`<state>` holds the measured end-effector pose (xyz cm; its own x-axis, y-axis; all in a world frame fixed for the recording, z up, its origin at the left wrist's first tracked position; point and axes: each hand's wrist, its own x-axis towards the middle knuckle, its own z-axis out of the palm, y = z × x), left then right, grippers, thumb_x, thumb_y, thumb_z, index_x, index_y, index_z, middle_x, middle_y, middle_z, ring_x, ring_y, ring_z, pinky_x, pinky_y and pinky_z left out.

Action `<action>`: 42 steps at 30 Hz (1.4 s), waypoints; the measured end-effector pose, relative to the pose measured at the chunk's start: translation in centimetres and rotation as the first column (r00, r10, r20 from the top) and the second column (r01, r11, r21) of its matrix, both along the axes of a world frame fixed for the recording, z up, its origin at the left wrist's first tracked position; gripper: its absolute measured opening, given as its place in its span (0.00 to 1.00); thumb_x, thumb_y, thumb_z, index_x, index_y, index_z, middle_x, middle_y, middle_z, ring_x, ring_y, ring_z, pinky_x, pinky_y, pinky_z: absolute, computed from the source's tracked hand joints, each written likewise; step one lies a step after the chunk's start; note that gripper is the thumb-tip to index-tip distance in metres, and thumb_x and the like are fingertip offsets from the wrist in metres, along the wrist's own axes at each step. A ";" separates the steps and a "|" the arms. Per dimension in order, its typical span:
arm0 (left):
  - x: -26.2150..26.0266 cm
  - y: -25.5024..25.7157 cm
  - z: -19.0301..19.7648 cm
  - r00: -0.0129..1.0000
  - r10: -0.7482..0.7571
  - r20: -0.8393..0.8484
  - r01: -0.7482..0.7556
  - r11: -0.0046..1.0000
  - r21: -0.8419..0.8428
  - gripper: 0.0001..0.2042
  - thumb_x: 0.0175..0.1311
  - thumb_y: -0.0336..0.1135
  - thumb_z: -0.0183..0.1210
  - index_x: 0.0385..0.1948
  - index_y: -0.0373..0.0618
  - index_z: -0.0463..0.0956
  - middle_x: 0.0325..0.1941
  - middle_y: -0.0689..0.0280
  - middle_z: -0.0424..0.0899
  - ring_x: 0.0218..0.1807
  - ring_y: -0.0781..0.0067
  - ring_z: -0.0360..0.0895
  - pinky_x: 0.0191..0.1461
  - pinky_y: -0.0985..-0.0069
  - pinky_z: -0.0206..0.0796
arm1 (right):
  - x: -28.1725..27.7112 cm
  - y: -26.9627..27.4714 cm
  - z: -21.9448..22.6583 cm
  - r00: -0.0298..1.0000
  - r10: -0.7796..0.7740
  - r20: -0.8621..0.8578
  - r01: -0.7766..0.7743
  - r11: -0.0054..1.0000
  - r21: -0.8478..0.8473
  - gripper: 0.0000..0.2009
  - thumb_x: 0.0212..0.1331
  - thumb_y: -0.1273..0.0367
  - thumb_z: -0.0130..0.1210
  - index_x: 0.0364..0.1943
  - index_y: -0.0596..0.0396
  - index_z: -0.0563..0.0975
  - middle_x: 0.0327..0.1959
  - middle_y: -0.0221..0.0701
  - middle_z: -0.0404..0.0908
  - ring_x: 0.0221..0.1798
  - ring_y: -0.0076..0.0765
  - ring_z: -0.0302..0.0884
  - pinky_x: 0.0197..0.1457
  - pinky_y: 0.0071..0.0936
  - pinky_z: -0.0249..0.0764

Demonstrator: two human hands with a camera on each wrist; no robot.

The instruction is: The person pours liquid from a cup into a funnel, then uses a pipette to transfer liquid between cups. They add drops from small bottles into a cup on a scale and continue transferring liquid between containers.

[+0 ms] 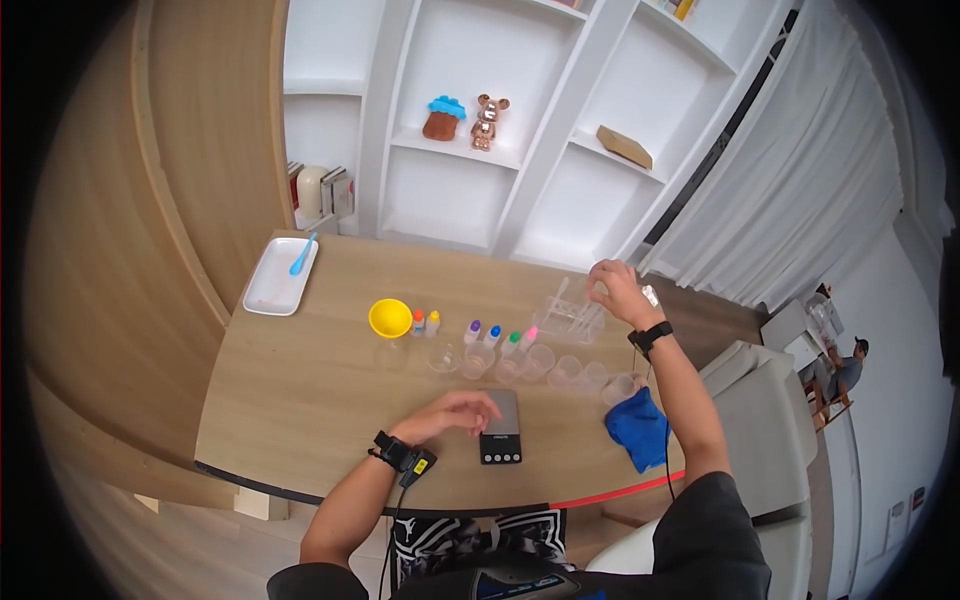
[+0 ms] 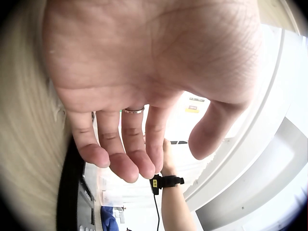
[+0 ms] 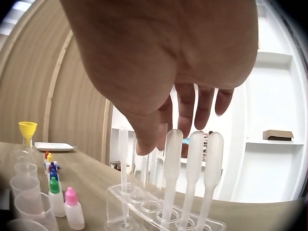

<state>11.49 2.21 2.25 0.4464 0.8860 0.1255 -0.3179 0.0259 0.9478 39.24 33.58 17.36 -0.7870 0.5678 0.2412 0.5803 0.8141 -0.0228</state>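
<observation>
My right hand (image 1: 610, 285) reaches over a clear rack (image 1: 570, 318) of plastic pipettes at the table's far right. In the right wrist view its thumb (image 3: 147, 137) and forefinger pinch the top of one pipette (image 3: 155, 163), while three other pipettes (image 3: 192, 168) stand upright in the rack (image 3: 144, 207) beside it. My left hand (image 1: 455, 408) lies palm down with relaxed fingers (image 2: 125, 163) and holds nothing. It sits at the left edge of a small black scale (image 1: 500, 428), seen also as a dark scale edge (image 2: 72, 202) under the palm.
A row of dropper bottles (image 1: 480, 332) with coloured caps and several clear cups (image 1: 540, 362) stands behind the scale. A yellow funnel (image 1: 390, 318) sits to the left and a white tray (image 1: 280, 278) with a blue spoon at the far left. A blue cloth (image 1: 638, 428) lies near the right front edge.
</observation>
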 end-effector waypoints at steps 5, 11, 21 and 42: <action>0.1 0.2 -0.2 1.000 -0.004 0.013 0.004 1.000 0.001 0.15 0.68 0.39 0.61 0.51 0.42 0.82 0.37 0.69 0.81 0.41 0.77 0.79 0.47 0.76 0.70 | -0.3 0.2 -0.5 1.000 0.023 -0.003 -0.023 1.000 -0.008 0.09 0.56 0.67 0.72 0.38 0.48 0.84 0.55 0.31 0.81 0.64 0.45 0.71 0.68 0.44 0.63; 0.1 0.0 0.1 1.000 0.006 0.023 -0.006 1.000 0.003 0.15 0.68 0.40 0.61 0.50 0.41 0.82 0.36 0.69 0.80 0.41 0.78 0.77 0.46 0.77 0.68 | -0.5 -0.5 -0.1 1.000 0.005 0.013 -0.004 0.999 -0.054 0.11 0.56 0.65 0.72 0.40 0.49 0.84 0.54 0.32 0.81 0.64 0.46 0.71 0.68 0.44 0.63; 0.0 0.6 -1.4 0.998 -0.009 0.068 0.010 1.000 -0.025 0.17 0.66 0.39 0.61 0.51 0.40 0.82 0.40 0.70 0.80 0.43 0.78 0.75 0.48 0.77 0.66 | 6.4 -5.3 5.2 0.965 -0.035 -0.259 0.054 0.996 0.066 0.11 0.63 0.64 0.67 0.45 0.52 0.83 0.52 0.35 0.81 0.61 0.46 0.75 0.65 0.43 0.67; -0.2 0.0 -0.9 0.971 0.145 0.193 -0.125 0.986 -0.110 0.16 0.65 0.38 0.61 0.48 0.38 0.80 0.31 0.72 0.72 0.36 0.79 0.68 0.40 0.77 0.58 | 17.5 -12.7 -5.1 0.641 -0.516 -0.569 -0.016 0.732 -0.681 0.07 0.69 0.75 0.63 0.47 0.63 0.81 0.29 0.26 0.85 0.31 0.18 0.79 0.37 0.19 0.74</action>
<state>11.27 2.18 1.31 0.2965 0.9486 0.1110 -0.5069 0.0578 0.8601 56.73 20.85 12.22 -0.3279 0.9289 0.1719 0.3415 0.2862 -0.8952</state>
